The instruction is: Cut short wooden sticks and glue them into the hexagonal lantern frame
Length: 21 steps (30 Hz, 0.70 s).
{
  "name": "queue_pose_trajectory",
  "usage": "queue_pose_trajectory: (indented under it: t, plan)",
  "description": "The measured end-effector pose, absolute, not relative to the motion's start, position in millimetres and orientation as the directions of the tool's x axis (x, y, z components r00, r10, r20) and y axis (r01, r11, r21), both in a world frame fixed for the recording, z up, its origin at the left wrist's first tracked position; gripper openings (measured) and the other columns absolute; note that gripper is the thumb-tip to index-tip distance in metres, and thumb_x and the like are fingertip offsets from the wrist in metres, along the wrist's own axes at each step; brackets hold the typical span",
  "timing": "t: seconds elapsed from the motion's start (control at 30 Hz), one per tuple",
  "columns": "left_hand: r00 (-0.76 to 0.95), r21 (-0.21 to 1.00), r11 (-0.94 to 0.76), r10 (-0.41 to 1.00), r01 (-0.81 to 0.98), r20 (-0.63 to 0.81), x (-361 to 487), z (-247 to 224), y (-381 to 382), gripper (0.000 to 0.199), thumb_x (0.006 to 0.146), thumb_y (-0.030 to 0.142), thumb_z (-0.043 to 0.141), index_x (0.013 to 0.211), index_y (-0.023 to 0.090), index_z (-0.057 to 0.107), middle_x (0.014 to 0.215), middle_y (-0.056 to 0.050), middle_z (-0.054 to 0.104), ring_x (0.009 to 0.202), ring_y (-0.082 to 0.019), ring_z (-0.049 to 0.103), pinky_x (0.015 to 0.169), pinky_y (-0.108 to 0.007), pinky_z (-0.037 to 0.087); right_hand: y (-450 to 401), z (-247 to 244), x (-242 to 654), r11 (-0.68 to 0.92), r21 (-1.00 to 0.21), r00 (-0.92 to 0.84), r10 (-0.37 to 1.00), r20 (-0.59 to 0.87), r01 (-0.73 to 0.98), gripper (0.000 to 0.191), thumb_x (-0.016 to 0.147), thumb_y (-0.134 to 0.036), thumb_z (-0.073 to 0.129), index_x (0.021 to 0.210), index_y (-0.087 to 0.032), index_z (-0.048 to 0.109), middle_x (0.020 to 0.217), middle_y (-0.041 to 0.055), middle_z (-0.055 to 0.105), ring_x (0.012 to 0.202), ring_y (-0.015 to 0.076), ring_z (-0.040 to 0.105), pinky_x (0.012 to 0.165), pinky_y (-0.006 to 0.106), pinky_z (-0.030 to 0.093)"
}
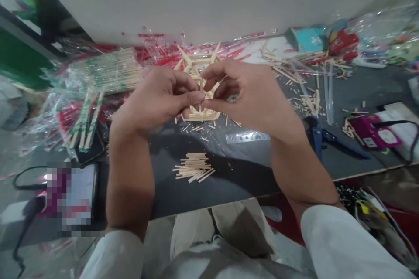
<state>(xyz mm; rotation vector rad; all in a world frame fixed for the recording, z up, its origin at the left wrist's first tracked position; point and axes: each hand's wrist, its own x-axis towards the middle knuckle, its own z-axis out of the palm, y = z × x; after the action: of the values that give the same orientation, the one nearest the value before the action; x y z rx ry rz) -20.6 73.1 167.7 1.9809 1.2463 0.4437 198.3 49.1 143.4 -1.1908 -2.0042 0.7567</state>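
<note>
Between my two hands a short wooden stick (200, 83) stands nearly upright. My left hand (153, 98) pinches it between thumb and fingers. Close against it, my right hand (250, 96) has its fingers curled with thumb and fingertips at the stick; whether they grip it too I cannot make out. Behind the hands, partly hidden by them, stands a frame (199, 117) built of pale wooden sticks with legs sticking up at the back. Nearer to me lies a loose pile of cut sticks (194, 165) on the dark table (212, 196).
Blue-handled cutters (316, 135) lie at the right, near a clear ruler (247, 137). Wrapped chopsticks (108, 72) and plastic wrappers cover the left back. Stick offcuts (310, 102) are scattered at the right. A purple-and-white box (376, 130) with a cable sits near the right edge.
</note>
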Motion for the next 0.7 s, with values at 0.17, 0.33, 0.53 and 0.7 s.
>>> queue_pose_trajectory:
  t: [0.17,0.33,0.53,0.7]
  plan:
    - [0.482,0.804,-0.243,0.874,0.543,-0.061,-19.2,164.9,74.8,0.018,0.092,0.033,0.073,0.081,0.020,0.076,0.060,-0.002,0.063,0.054,-0.015,0.058,0.053,-0.029,0.041,50.5,137.7,196.2,0.426,-0.784,-0.323,0.897,0.301,0.452,0.030,0.087,-0.031,0.087,0.114,-0.024,0.076,0.103,0.0044,0.078,0.085,0.0208,0.073,0.082,0.037,0.063]
    - [0.456,0.814,-0.230,0.888,0.533,-0.048,-19.7,163.1,73.3,0.017,0.092,0.030,0.075,0.079,0.020,0.076,0.058,-0.002,0.063,0.051,-0.015,0.055,0.052,-0.030,0.038,49.2,140.0,195.0,0.443,-0.769,-0.343,0.888,0.306,0.461,0.037,0.080,-0.024,0.090,0.114,-0.023,0.076,0.104,0.0048,0.078,0.078,0.0195,0.072,0.076,0.036,0.061]
    - [0.417,0.750,-0.225,0.906,0.622,-0.073,-14.1,160.7,73.8,0.019,0.094,0.028,0.074,0.078,0.018,0.073,0.057,-0.001,0.062,0.054,-0.015,0.059,0.056,-0.029,0.043,50.5,141.5,194.9,0.446,-0.670,-0.380,0.889,0.255,0.593,0.034,0.084,-0.031,0.088,0.116,-0.027,0.075,0.101,0.0036,0.077,0.084,0.0238,0.074,0.083,0.040,0.060]
    - [0.376,0.734,-0.227,0.926,0.639,-0.041,-9.3,154.1,77.8,0.016,0.092,0.020,0.070,0.077,0.019,0.073,0.063,-0.001,0.070,0.053,-0.015,0.062,0.055,-0.028,0.045,56.0,140.7,197.5,0.479,-0.509,-0.438,0.875,0.207,0.716,0.033,0.083,-0.025,0.087,0.114,-0.022,0.075,0.100,0.0056,0.077,0.082,0.0234,0.072,0.085,0.039,0.056]
